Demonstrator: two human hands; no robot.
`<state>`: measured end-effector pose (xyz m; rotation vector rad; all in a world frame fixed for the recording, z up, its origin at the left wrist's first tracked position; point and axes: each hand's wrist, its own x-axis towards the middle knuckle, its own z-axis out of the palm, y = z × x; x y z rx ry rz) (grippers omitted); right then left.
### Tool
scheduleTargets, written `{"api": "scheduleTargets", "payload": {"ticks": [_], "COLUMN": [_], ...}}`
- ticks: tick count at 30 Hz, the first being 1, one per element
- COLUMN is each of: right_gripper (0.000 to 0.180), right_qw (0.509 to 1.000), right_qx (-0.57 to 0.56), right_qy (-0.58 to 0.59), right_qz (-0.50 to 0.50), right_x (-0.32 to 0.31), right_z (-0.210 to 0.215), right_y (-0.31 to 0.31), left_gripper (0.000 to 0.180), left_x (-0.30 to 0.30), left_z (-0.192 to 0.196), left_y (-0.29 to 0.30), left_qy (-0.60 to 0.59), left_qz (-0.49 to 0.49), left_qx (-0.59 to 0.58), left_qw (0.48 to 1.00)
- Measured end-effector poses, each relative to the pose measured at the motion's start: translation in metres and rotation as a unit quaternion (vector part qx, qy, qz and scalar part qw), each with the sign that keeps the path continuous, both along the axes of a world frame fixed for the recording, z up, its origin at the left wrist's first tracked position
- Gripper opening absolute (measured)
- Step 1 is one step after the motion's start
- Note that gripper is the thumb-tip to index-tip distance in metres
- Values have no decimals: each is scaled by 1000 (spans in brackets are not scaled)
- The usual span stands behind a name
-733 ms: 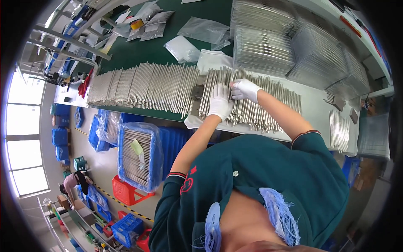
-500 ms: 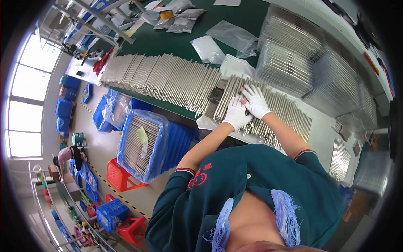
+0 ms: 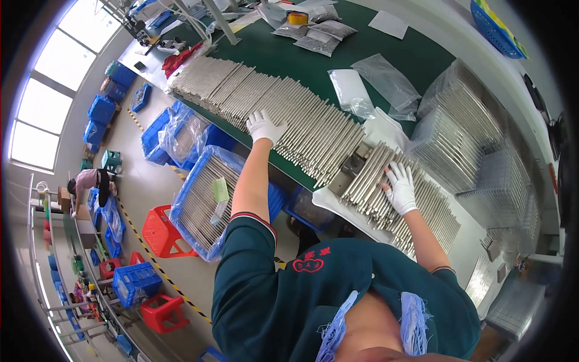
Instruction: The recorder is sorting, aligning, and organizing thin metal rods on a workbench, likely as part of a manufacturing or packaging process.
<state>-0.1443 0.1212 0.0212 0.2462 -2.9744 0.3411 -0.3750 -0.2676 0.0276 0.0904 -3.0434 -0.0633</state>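
Though earlier together, left hand (image 3: 265, 129) and right hand (image 3: 402, 192) now apart over rods (image 3: 316, 130), fingers (image 3: 400, 173) wide.

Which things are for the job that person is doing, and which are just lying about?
Probably for the job:
long row of thin silvery metal rods, by the white-gloved left hand
shorter heap of silvery metal rods, under the white-gloved right hand

Seemingly just lying about:
round yellow tape roll
crumpled red cloth
flat clear plastic bag
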Motion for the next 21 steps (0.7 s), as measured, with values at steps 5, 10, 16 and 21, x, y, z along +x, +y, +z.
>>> {"api": "scheduleTargets", "payload": {"ticks": [5,10,16,21], "right_gripper": [60,60,61,57], "right_qw": [959,791,643,570], "right_qx": [-264,-591,-697,-684], "right_qy": [49,-148,-263,-369], "right_qz": [-92,-58,-179,-268], "right_x": [-16,-78,-195,-248], "right_z": [12,0,-10,-3], "right_y": [-56,-153,-204,-197], "left_gripper": [82,65,70,63], "left_x": [-75,-116,-123,-101], "left_z": [-7,-16,-16,-14], "left_y": [-34,-27,-3,21], "left_qy": [-26,11,42,60], "left_qz": [-28,-33,3,-31], "left_qx": [50,39,62,67], "left_qw": [998,999,997,996]}}
